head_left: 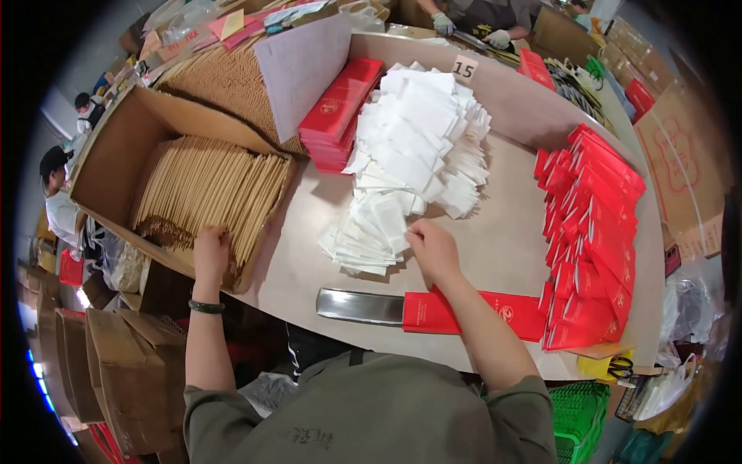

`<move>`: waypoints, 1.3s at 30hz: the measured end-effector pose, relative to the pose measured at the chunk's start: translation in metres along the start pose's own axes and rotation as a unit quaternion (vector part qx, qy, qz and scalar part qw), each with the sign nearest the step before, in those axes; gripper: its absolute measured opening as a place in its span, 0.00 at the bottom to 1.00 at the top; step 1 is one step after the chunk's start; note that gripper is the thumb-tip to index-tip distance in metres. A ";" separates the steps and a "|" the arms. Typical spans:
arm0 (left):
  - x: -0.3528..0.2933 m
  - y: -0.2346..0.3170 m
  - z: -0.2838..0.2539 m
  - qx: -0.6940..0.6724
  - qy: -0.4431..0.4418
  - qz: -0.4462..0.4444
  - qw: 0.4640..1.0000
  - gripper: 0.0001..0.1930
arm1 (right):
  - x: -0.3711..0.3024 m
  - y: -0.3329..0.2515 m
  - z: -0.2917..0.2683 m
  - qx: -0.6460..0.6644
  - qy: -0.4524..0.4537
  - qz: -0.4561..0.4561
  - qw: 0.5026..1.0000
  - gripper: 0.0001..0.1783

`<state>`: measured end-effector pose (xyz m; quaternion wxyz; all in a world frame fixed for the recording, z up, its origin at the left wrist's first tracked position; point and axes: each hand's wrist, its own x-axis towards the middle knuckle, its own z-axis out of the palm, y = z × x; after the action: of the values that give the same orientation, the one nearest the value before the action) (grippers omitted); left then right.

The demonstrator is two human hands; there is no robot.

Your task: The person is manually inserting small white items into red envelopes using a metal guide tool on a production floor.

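My left hand [212, 251] is at the near end of a row of thin tan sticks [209, 189], packed upright in an open cardboard box [108, 155]. Its fingers are curled closed, and what they hold, if anything, is hidden. My right hand [433, 251] pinches the edge of a small white packet [390, 220] at the near end of a big heap of white packets [410, 131]. Below it, under my right forearm, lies a red paper sleeve [429, 313]. A shiny curved metal strip [359, 305] sticks out of the sleeve's left end.
Many red filled sleeves [591, 240] are piled along the table's right side. Flat red sleeves [336, 116] stack behind the box, beside a white sheet [301, 73]. A raised rim [510, 85] borders the table. Scissors [620, 366] lie at the lower right. A gloved co-worker's hand [497, 39] shows beyond.
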<state>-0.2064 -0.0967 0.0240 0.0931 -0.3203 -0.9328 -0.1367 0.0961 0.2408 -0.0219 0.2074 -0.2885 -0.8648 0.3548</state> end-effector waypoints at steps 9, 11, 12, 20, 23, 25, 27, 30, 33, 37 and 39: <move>-0.002 0.012 -0.011 0.075 0.040 0.000 0.996 0.10 | -0.035 -0.052 -0.042 -0.027 -0.286 -0.187 0.939 0.07; -0.009 0.019 -0.012 -0.028 0.112 -0.020 0.993 0.11 | -0.047 -0.046 -0.020 -0.055 -0.248 -0.270 0.929 0.07; -0.013 0.025 -0.012 -0.130 0.187 -0.040 0.973 0.11 | -0.054 -0.042 -0.011 -0.085 -0.204 -0.353 0.909 0.08; -0.100 0.095 -0.027 -0.488 -0.239 -0.012 0.840 0.06 | -0.100 -0.046 -0.049 -0.045 -0.120 -0.171 0.977 0.11; -0.096 0.099 -0.031 -0.397 -0.346 -0.006 0.850 0.05 | -0.109 -0.041 -0.057 -0.060 -0.129 -0.238 0.961 0.13; -0.096 0.099 -0.030 -0.326 -0.362 -0.010 0.873 0.04 | -0.111 -0.039 -0.054 -0.079 -0.120 -0.271 0.952 0.13; -0.101 0.097 -0.021 -0.426 -0.304 -0.058 0.850 0.04 | -0.110 -0.042 -0.044 -0.059 -0.111 -0.249 0.960 0.12; -0.111 0.092 -0.003 -0.546 -0.241 -0.121 0.793 0.04 | -0.103 -0.050 -0.026 -0.106 -0.150 -0.242 0.953 0.09; -0.120 0.088 0.006 -0.533 -0.204 -0.122 0.812 0.04 | -0.090 -0.059 -0.019 -0.181 -0.214 -0.294 0.914 0.06; -0.131 0.083 0.001 -0.567 -0.159 -0.178 0.789 0.06 | -0.079 -0.053 -0.019 -0.090 -0.219 -0.293 0.926 0.05; -0.135 0.076 0.001 -0.588 -0.147 -0.199 0.770 0.06 | -0.066 -0.058 -0.032 -0.010 -0.239 -0.237 0.942 0.05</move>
<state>-0.0535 -0.1161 0.0028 -0.2813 -0.1355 -0.7153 -0.6252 0.1433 0.1800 0.0310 0.0698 0.0163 -0.9356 0.3456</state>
